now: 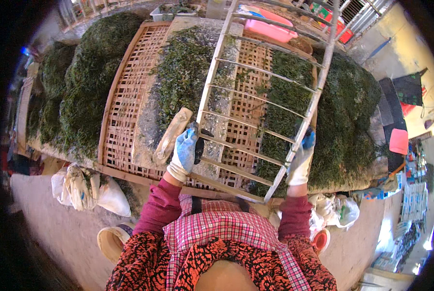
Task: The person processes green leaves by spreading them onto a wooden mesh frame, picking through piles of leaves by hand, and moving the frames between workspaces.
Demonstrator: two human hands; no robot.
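Observation:
A long wooden rack with several crossbars (253,155) is tilted over the work surface. My left hand (186,149), in a blue and white glove, grips its left rail near the lower end. Around its right rail is my right hand (301,156), gloved alike and partly hidden by the rail. Beneath the rack lie a woven bamboo tray (124,120) and a pale, rough board (144,134) with dark green plant strands (182,65) on it. More green strands (282,105) cover the tray's right part. A worn wooden block (174,134) lies on the board beside my left hand.
Large green heaps flank the tray, left (89,80) and right (348,116). A pink basin (271,27) and a white planter (175,12) stand beyond. White sacks (82,189) and a bucket (111,242) are on the floor left; more bags (335,211) and a red-lined bucket (320,240) are right.

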